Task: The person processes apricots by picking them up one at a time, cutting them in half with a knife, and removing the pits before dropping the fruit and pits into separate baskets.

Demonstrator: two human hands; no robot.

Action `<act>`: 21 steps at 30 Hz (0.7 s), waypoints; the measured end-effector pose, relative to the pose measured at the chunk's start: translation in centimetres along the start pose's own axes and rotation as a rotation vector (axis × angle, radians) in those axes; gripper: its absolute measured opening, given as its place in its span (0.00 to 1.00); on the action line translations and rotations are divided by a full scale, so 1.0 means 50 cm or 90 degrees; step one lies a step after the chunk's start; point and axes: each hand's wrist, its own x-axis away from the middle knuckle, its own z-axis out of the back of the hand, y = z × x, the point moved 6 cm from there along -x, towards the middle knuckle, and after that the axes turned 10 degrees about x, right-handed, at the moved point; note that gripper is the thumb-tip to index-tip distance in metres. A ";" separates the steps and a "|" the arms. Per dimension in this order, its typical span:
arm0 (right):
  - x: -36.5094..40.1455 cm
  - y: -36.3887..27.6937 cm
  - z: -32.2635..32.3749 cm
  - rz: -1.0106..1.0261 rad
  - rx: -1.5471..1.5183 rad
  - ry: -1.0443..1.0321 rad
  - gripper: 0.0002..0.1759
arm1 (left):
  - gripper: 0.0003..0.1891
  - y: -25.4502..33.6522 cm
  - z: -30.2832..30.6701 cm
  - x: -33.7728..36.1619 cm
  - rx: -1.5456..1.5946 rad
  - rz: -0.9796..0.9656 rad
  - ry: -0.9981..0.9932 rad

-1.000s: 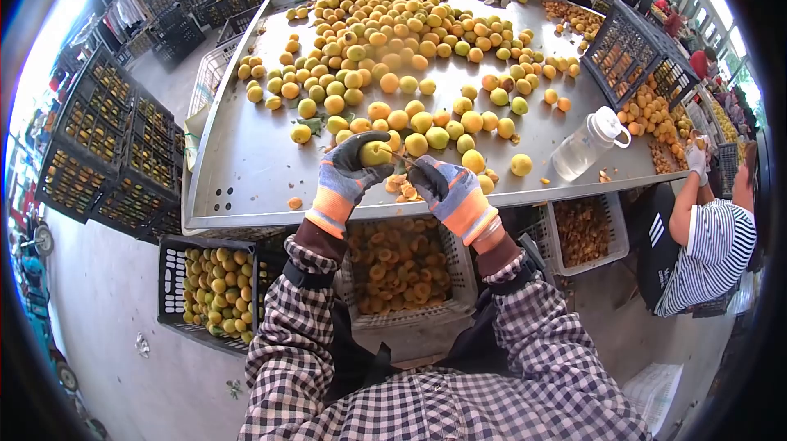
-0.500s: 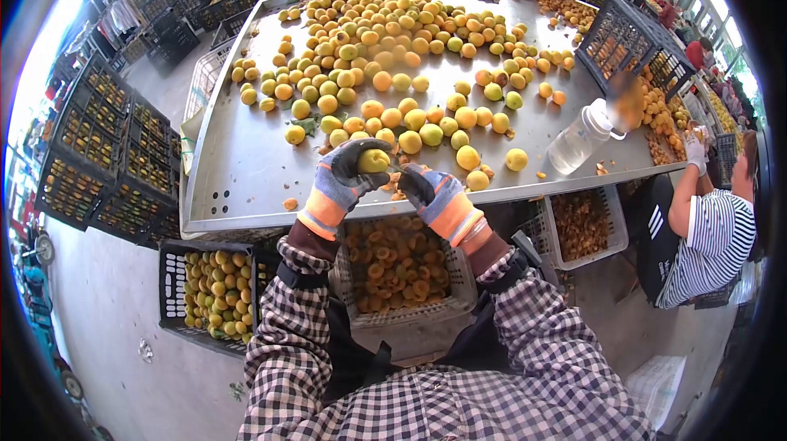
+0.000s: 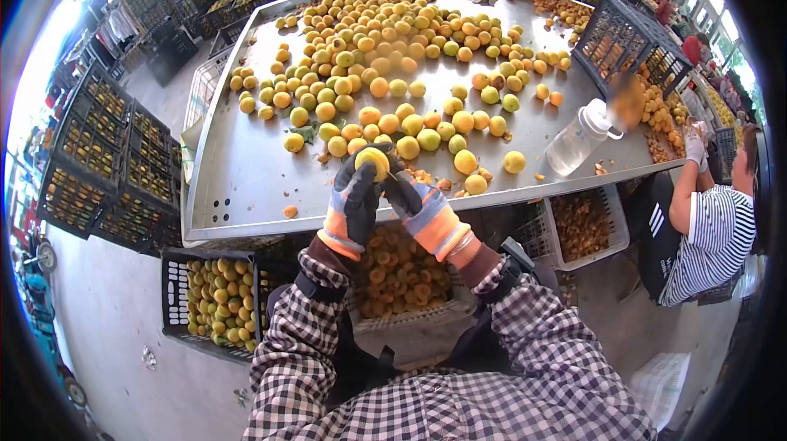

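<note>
A yellow apricot (image 3: 372, 161) is gripped in the gloved fingers of my left hand (image 3: 352, 205), above the table's near edge. My right hand (image 3: 421, 205), in a matching grey, orange and black glove, has its fingers closed against the fruit's right side. Whether those fingers hold a small tool is hidden. Just beyond both hands, whole apricots (image 3: 429, 139) lie spread over the metal table (image 3: 270, 183). Below my hands stands a white crate (image 3: 410, 318) with halved apricots (image 3: 402, 273) in it.
A water bottle (image 3: 580, 139) stands on the table's right side, near a tipped black crate (image 3: 631, 43). A black crate of apricots (image 3: 220, 297) sits on the floor at left. Another pale crate (image 3: 587, 228) holds brown scraps. A person in a striped shirt (image 3: 717, 236) works at right.
My left hand has moved right and turned the apricot, so a rounder, brighter face shows. My right hand has closed in against it. The view has shifted slightly.
</note>
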 end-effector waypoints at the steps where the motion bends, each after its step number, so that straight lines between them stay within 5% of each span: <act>1: -0.001 0.011 -0.011 -0.040 0.018 -0.031 0.13 | 0.24 -0.002 0.002 0.002 0.000 -0.001 -0.007; 3: 0.006 0.024 -0.025 -0.035 0.093 -0.063 0.13 | 0.23 -0.014 0.034 0.000 0.018 0.012 0.070; 6: 0.009 -0.038 0.023 0.143 0.325 -0.105 0.20 | 0.24 0.001 0.094 -0.034 -0.243 -0.026 -0.059; 7: 0.004 -0.013 0.024 -0.016 0.187 -0.157 0.19 | 0.25 0.010 0.122 -0.049 -0.402 -0.035 -0.046; 8: 0.008 -0.010 0.029 0.027 0.171 -0.062 0.17 | 0.24 0.019 0.101 -0.053 -0.364 -0.034 -0.071; 10: 0.002 0.016 0.018 -0.064 -0.003 -0.080 0.18 | 0.22 0.041 0.062 -0.041 -0.342 -0.063 -0.083; 14: 0.020 -0.013 0.020 0.045 0.111 -0.012 0.19 | 0.21 0.054 -0.019 -0.007 -0.361 -0.151 -0.024; 15: 0.020 -0.004 -0.008 0.035 0.108 -0.080 0.22 | 0.21 0.038 -0.025 -0.005 -0.361 -0.151 -0.029; 18: 0.026 0.014 -0.044 0.023 0.071 -0.051 0.24 | 0.24 -0.018 -0.025 0.004 0.022 -0.020 0.086; 21: 0.025 0.009 -0.056 0.056 0.098 0.003 0.22 | 0.25 -0.006 -0.026 0.008 -0.031 -0.003 0.070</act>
